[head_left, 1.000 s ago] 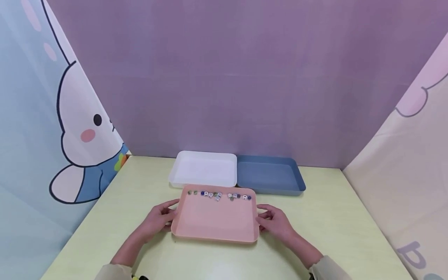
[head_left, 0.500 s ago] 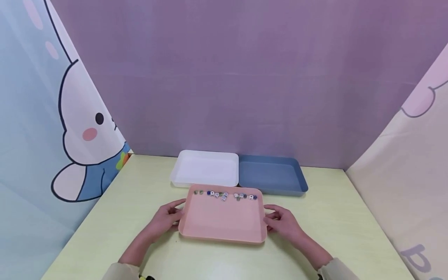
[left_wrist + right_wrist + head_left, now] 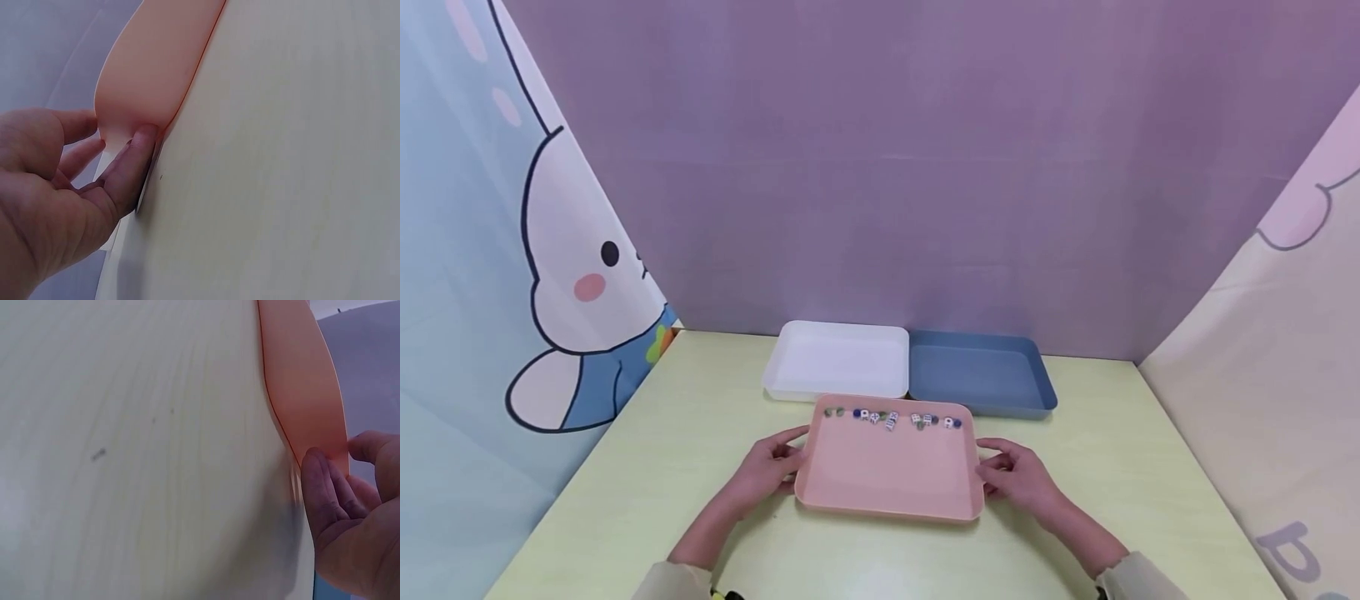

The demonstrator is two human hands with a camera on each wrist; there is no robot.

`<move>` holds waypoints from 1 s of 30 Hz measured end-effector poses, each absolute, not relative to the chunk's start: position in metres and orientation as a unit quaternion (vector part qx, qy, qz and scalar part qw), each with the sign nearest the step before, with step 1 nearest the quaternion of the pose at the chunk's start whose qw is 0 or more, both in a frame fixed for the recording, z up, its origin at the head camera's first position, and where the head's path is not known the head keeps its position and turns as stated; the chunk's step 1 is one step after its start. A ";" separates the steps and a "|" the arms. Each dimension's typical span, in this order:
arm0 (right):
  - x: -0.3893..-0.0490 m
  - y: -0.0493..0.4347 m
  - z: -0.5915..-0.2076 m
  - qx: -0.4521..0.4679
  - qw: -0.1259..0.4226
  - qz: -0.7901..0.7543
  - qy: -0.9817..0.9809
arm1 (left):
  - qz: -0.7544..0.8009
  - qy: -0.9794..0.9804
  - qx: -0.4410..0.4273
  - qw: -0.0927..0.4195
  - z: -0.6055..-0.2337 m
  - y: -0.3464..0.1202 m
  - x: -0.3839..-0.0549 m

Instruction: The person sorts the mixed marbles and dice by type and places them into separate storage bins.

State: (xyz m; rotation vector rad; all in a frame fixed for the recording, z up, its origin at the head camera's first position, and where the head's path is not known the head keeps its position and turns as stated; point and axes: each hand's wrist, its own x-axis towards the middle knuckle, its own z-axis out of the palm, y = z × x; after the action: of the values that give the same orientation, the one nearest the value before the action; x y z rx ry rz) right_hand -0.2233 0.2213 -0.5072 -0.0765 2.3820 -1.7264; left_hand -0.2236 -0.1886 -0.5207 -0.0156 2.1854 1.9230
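Observation:
Between both hands is a pink tray, shallow with rounded corners. Along its far side lie several white dice, with small green beads or marbles and dark blue ones among them. My left hand holds the tray's left end; in the left wrist view its thumb and fingertips meet the pink wall at rim and lower edge. The opposite end is held the same way by my right hand, fingertips against the wall in the right wrist view.
Behind the pink tray a white tray and a blue tray stand side by side, with nothing in them. A purple cloth closes off the back of the pale table; printed curtains hang at both sides.
The pink tray has slid to the right with the dice and beads in it, both hands moving along at its ends. The white and blue trays have stayed put.

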 end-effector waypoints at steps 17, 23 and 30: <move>-0.223 0.234 -0.507 -0.004 0.108 -0.589 0.801 | 0.665 0.737 0.013 0.121 -0.522 -0.177 -0.224; -0.221 0.235 -0.507 -0.002 0.109 -0.595 0.796 | 0.665 0.737 0.009 0.120 -0.520 -0.173 -0.222; -0.219 0.236 -0.507 0.000 0.105 -0.600 0.793 | 0.664 0.738 0.009 0.120 -0.522 -0.171 -0.224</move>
State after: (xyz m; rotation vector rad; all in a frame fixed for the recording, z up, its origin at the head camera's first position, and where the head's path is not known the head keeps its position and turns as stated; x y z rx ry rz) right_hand -0.2192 0.2361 -0.5070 0.0010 2.3371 -1.7701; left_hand -0.2239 -0.1712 -0.5218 0.0268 2.1568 1.9397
